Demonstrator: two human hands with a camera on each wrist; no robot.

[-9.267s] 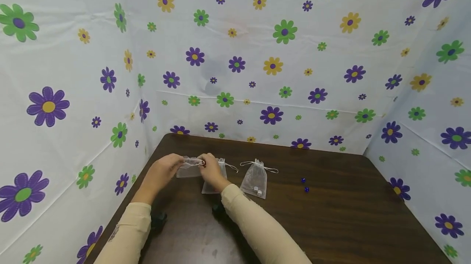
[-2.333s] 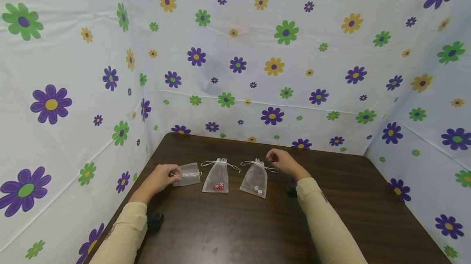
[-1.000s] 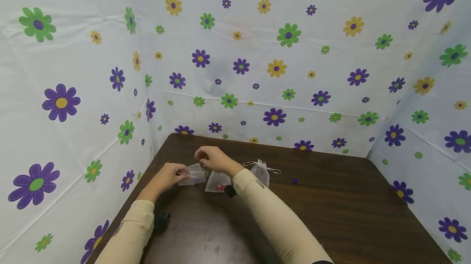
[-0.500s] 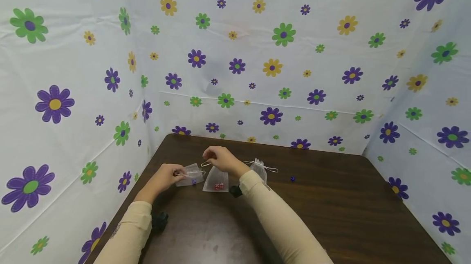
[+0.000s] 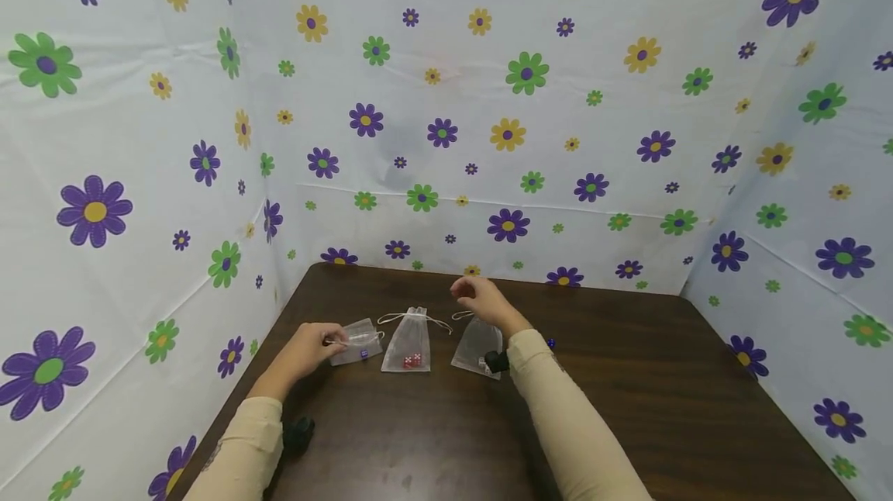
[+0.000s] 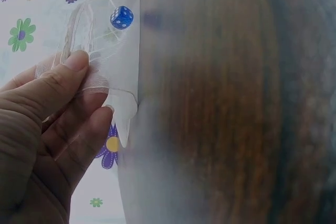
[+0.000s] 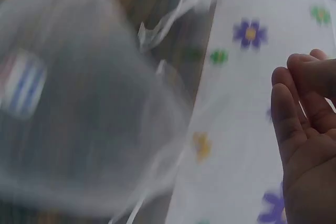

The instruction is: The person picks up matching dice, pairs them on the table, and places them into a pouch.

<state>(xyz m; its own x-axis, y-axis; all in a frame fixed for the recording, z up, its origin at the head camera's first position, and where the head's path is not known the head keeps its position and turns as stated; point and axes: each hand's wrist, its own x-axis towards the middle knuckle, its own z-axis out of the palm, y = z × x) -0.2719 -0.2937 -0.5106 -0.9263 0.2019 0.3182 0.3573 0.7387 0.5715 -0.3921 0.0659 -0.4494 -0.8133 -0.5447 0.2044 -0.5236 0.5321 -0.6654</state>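
My left hand (image 5: 317, 346) pinches the mouth of a small sheer white drawstring bag (image 5: 356, 355) lying at the left of the table. A blue die (image 6: 122, 18) shows inside that bag in the left wrist view. My right hand (image 5: 484, 301) is over the top of the right-hand drawstring bag (image 5: 473, 346), fingers loosely bent with nothing between them. White dice (image 5: 483, 362) in that bag are partly hidden by the wrist camera. To the right, another blue die (image 5: 551, 343) sits on the table, partly beside my sleeve.
Between the two outer bags lies a middle drawstring bag (image 5: 405, 338) with red dice (image 5: 413, 361) in it and its cord spread to both sides. The brown table (image 5: 418, 439) meets flower-patterned white sheeting (image 5: 446, 98) at the back and sides.
Two blue dice were on the table at first; one is now inside the left bag. My right hand has swung back rightward from beside that bag. My left hand keeps its pinch.
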